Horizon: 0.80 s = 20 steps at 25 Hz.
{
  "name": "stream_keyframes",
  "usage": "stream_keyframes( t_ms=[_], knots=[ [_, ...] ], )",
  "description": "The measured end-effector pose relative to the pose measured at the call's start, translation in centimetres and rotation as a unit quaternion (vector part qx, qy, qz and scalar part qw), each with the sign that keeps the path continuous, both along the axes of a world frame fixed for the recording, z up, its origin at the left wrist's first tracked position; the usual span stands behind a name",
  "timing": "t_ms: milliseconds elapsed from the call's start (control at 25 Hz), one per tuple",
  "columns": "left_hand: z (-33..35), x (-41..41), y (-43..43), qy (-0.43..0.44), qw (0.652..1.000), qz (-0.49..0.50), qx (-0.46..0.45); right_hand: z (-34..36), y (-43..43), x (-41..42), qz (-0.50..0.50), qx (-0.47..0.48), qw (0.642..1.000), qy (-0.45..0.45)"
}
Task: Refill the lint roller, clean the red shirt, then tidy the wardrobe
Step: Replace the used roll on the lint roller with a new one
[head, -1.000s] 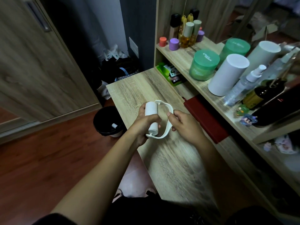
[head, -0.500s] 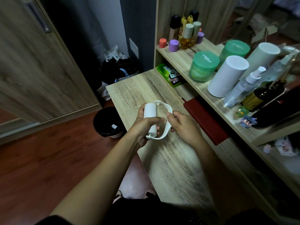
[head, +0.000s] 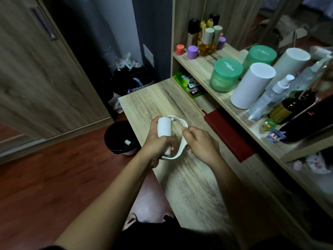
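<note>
above the desk, left hand grips roll, right hand pinches frame.

- At frame centre our left hand wraps the white roll.
- Our right hand pinches the lint roller's curved white handle above the bench.
- A black bin sits left of the bench.
</note>
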<state>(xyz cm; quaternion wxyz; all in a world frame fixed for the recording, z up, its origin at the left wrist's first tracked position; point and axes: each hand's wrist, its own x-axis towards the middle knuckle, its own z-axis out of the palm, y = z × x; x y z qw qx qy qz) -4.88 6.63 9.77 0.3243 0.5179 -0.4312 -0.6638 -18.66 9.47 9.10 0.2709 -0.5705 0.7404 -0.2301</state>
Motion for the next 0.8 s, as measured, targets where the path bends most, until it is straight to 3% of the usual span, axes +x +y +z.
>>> stream_keyframes(
  t_ms=[440,600,680,800],
  knots=[
    [0.2,-0.1,0.4,-0.089,0.995,-0.024,-0.041,0.2,-0.1,-0.1,0.009,0.000,1.000,0.016],
    [0.1,0.7,-0.3,-0.182,0.980,-0.020,-0.078,0.6,0.3,-1.1,0.079,0.016,0.991,-0.110],
    [-0.2,1.4,-0.5,-0.223,0.965,-0.031,-0.137,0.2,1.0,-1.2,0.123,0.030,0.986,-0.110],
    [-0.2,2.0,-0.4,-0.320,0.912,-0.047,-0.253,-1.5,2.6,-0.2,0.155,-0.029,0.987,-0.006]
  ],
)
